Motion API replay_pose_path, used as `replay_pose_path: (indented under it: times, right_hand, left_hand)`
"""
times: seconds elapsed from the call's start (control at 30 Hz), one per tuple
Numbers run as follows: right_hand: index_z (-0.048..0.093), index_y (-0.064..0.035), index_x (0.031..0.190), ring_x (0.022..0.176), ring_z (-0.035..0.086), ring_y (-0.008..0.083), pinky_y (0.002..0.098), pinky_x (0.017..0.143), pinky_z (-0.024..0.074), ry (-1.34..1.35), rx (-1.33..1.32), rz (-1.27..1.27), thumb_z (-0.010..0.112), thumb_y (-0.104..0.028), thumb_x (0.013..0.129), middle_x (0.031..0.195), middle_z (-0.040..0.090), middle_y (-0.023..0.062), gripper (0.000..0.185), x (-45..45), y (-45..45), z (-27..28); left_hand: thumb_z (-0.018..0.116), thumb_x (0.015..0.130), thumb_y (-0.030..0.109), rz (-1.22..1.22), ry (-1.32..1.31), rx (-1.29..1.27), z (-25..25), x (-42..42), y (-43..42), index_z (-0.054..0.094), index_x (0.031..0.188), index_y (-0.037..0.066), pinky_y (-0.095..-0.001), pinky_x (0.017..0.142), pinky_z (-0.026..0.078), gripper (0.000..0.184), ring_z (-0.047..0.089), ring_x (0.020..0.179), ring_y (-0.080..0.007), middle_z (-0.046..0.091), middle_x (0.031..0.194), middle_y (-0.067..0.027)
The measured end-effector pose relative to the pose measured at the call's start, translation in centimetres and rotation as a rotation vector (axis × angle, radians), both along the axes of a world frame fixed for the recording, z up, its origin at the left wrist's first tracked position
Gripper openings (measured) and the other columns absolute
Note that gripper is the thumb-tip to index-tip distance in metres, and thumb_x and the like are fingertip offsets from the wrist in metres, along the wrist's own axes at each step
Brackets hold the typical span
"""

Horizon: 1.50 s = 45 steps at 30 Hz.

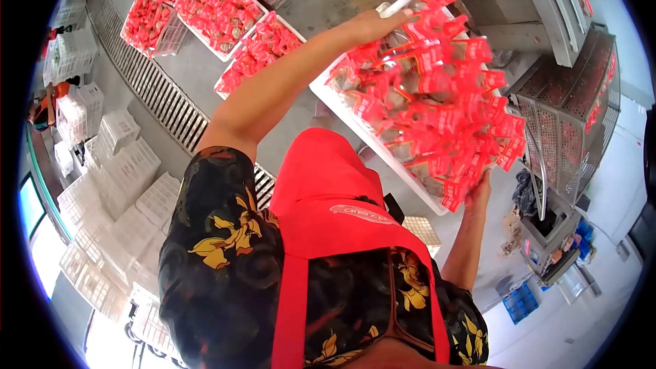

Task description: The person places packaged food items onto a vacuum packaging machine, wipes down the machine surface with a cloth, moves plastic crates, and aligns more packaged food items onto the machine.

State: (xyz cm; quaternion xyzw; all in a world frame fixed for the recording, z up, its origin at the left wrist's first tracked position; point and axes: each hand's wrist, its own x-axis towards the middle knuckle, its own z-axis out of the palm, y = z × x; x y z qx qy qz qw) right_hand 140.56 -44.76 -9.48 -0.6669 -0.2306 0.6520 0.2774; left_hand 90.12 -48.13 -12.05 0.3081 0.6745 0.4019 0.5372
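A white plastic crate (pixel 377 142) is held out in front of me, tilted. It is heaped with red and clear packets (pixel 437 89) that have something brownish inside. My left hand (pixel 377 26) is closed on the rim at the crate's far-left end. At the near-right end my right hand (pixel 480 190) grips the crate, its fingers partly hidden by the packets and the crate's edge. Several packets hang over the crate's right side.
Several filled crates (pixel 217 12) of red packets stand on the floor at upper left, beside a drain grate (pixel 154 75). White crates (pixel 123 184) are stacked at far left. A perforated metal bin (pixel 564 119) and a steel machine (pixel 509 20) stand at right. A blue crate (pixel 521 302) lies lower right.
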Motion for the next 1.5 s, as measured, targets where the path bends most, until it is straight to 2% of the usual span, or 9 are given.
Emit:
replay_pose_path:
  times: [0.1,0.23,1.07,1.2,1.27,1.3,1.4,1.47,1.5]
  right_hand:
    - [0.04,-0.0054,0.14,0.123,0.053,0.0281,0.0444,0.101,0.0454,0.031,-0.001,0.053,0.033,-0.046,0.104,0.137,0.052,0.0122,0.054,0.1,0.4,-0.9]
    - [0.039,-0.0075,0.142,0.125,0.052,0.0266,0.0438,0.104,0.0435,0.052,-0.012,0.107,0.032,-0.047,0.104,0.139,0.051,0.01,0.055,-0.3,0.3,-0.6]
    - [0.041,-0.0084,0.143,0.126,0.051,0.0327,0.0505,0.105,0.0418,0.103,-0.139,0.051,0.04,-0.054,0.098,0.14,0.051,0.0129,0.064,1.2,0.8,-1.9]
    - [0.039,-0.0071,0.144,0.128,0.049,0.0274,0.0451,0.108,0.04,0.056,-0.027,0.097,0.038,-0.049,0.101,0.141,0.05,0.0117,0.06,-0.2,0.5,-0.6]
    - [0.04,-0.0055,0.143,0.128,0.049,0.026,0.0427,0.109,0.0387,0.048,-0.034,0.098,0.037,-0.046,0.102,0.142,0.049,0.0112,0.058,0.6,0.7,-0.6]
    - [0.04,-0.0048,0.142,0.128,0.049,0.0256,0.0419,0.11,0.0379,0.043,-0.011,0.117,0.037,-0.045,0.103,0.142,0.049,0.0111,0.057,0.4,0.8,-0.3]
    - [0.056,-0.0031,0.127,0.115,0.057,0.0231,0.0401,0.101,0.0425,-0.099,0.024,0.096,0.04,-0.042,0.101,0.126,0.061,0.0103,0.05,1.1,1.0,-0.5]
    - [0.061,-0.0024,0.121,0.11,0.058,0.0224,0.0389,0.098,0.0434,-0.229,0.05,0.087,0.041,-0.043,0.101,0.122,0.063,0.01,0.05,3.1,0.4,-0.9]
    - [0.063,-0.0025,0.118,0.107,0.059,0.0215,0.0382,0.095,0.0441,-0.331,0.166,0.305,0.044,-0.043,0.1,0.118,0.065,0.0103,0.049,3.9,0.3,0.0]
  left_hand:
    - [0.043,0.088,0.073,-0.039,0.063,-0.05,-0.1,0.1,-0.6,0.068,0.085,-0.009,-0.0369,0.072,0.049,0.085,0.063,0.075,-0.0229,0.066,0.077,-0.0142]
    - [0.042,0.094,0.061,-0.076,0.091,-0.209,2.0,0.4,-1.3,0.05,0.122,-0.014,-0.045,0.099,0.04,0.08,0.054,0.118,-0.0423,0.056,0.123,-0.0332]
    - [0.049,0.095,0.038,0.082,0.174,-0.107,2.2,1.3,-3.4,0.05,0.117,-0.005,-0.0526,0.088,0.046,0.048,0.06,0.101,-0.0474,0.063,0.104,-0.032]
    - [0.047,0.095,0.035,0.039,0.34,-0.102,0.5,1.6,-2.9,0.05,0.121,-0.001,-0.0551,0.08,0.048,0.045,0.061,0.094,-0.0484,0.064,0.099,-0.0306]
    - [0.044,0.098,0.031,-0.211,0.898,0.424,-4.8,0.6,-3.8,0.053,0.118,0.0,-0.0517,0.076,0.05,0.038,0.063,0.087,-0.0451,0.066,0.092,-0.0271]
    - [0.043,0.098,0.027,-0.172,0.829,0.366,-5.5,0.3,-3.7,0.054,0.117,0.001,-0.0511,0.073,0.049,0.034,0.062,0.082,-0.0438,0.065,0.092,-0.0249]
    - [0.045,0.098,0.019,0.001,0.439,-0.019,-1.2,0.7,-2.6,0.058,0.113,0.002,-0.0491,0.071,0.047,0.026,0.059,0.08,-0.0407,0.062,0.096,-0.0222]
    - [0.048,0.099,0.021,0.03,0.394,0.184,-3.3,-0.5,-3.4,0.06,0.11,0.0,-0.0471,0.073,0.045,0.027,0.06,0.081,-0.0379,0.062,0.092,-0.0215]
    - [0.048,0.1,0.024,-0.065,0.672,0.299,-4.1,-1.7,-3.9,0.06,0.11,-0.001,-0.0449,0.075,0.045,0.03,0.06,0.084,-0.0349,0.063,0.094,-0.0215]
